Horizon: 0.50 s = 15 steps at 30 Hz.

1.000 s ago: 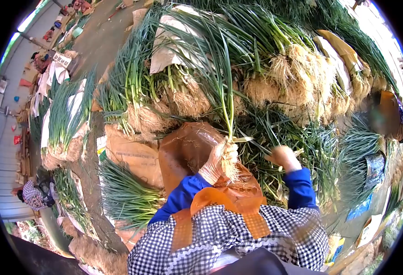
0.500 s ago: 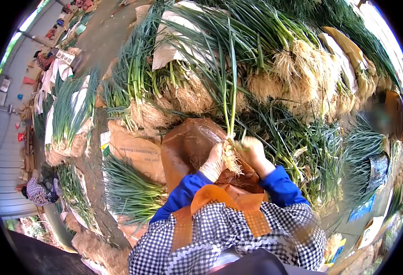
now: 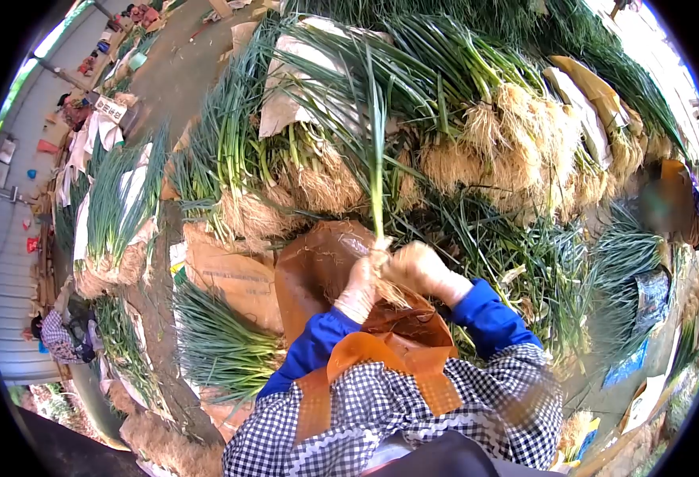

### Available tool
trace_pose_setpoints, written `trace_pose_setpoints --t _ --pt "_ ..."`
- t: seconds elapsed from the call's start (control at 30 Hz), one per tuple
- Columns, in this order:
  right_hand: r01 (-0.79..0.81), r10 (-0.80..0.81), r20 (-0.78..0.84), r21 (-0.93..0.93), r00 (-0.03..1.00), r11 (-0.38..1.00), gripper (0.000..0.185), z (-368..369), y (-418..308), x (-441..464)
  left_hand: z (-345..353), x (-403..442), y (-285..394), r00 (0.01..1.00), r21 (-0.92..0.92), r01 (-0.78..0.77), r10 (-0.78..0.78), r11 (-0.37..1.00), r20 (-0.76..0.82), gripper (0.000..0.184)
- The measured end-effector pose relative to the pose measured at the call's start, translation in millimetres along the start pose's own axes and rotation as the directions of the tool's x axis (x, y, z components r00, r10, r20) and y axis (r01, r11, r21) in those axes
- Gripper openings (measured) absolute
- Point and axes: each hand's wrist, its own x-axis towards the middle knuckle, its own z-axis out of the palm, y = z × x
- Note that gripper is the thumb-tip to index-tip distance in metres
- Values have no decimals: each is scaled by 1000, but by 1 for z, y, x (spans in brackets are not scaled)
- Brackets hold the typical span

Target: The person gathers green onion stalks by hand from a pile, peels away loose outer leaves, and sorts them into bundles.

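Observation:
Above the brown plastic apron [image 3: 318, 258] on my lap, my left hand [image 3: 360, 286] is closed round the root end of a green onion [image 3: 376, 191]. Its white base and pale roots show between my hands, and its leaves point up and away from me. My right hand [image 3: 415, 269] is closed at the same root end, touching it from the right; its fingertips are partly hidden and blurred. Cut or loose green leaves [image 3: 508, 262] lie in a heap just right of my hands.
Bundled onions with thick roots [image 3: 524, 135] lie across the far side. Cleaned onions [image 3: 226, 342] rest at my left beside an orange-brown sack [image 3: 234, 274]. Another person [image 3: 65, 332] is at the far left. More onions [image 3: 624, 262] lie at the right.
My right hand has come in from the right to the root end. Both hands and the onion have since shifted slightly left, and the onion's leaves look narrower together.

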Motion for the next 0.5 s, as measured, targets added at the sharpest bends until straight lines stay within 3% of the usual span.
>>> trace_pose_setpoints --t 0.03,0.07,0.1,0.13,0.17,0.2,0.27,0.3,0.33,0.4,0.43,0.47,0.5 --pt "254 -174 -246 348 954 902 28 -5 7 -14 10 -19 13 957 -404 146 -25 903 289 49" --pt "378 -265 -276 554 924 742 24 -14 20 -27 7 -21 28 936 -397 97 52 912 348 48" --pt "164 -220 61 481 974 861 21 -19 44 -33 15 -25 42 919 -376 34 119 926 375 54" --pt "-27 -109 384 333 917 942 23 -27 68 -32 26 -31 52 899 -358 -28 180 933 400 62" --pt "-281 166 431 218 887 935 28 -63 80 -14 35 -36 59 905 -254 -76 173 964 389 74" --pt "-512 428 436 92 792 854 36 -100 100 13 53 -48 61 930 -43 -268 270 962 251 52" --pt "-616 623 -4 139 782 775 45 -49 185 56 41 -26 56 835 77 -316 239 946 496 32" --pt "-637 667 -223 198 711 745 51 -24 226 78 49 -26 50 856 32 -298 252 954 453 24" --pt "-746 776 -251 222 578 628 44 -85 207 88 58 -27 44 883 -130 -246 277 961 378 22" --pt "-685 691 -124 96 712 722 36 -56 232 93 70 -36 43 910 -138 -240 272 961 312 23" --pt "-623 633 -215 121 743 773 31 -54 226 98 63 -33 41 898 -170 -259 302 951 321 20" --pt "-624 669 -215 243 712 742 29 -50 217 96 37 -14 36 920 -125 -341 358 932 160 26" --pt "-682 686 -66 77 725 728 24 -29 215 105 29 -16 40 902 -114 -368 384 923 197 33"
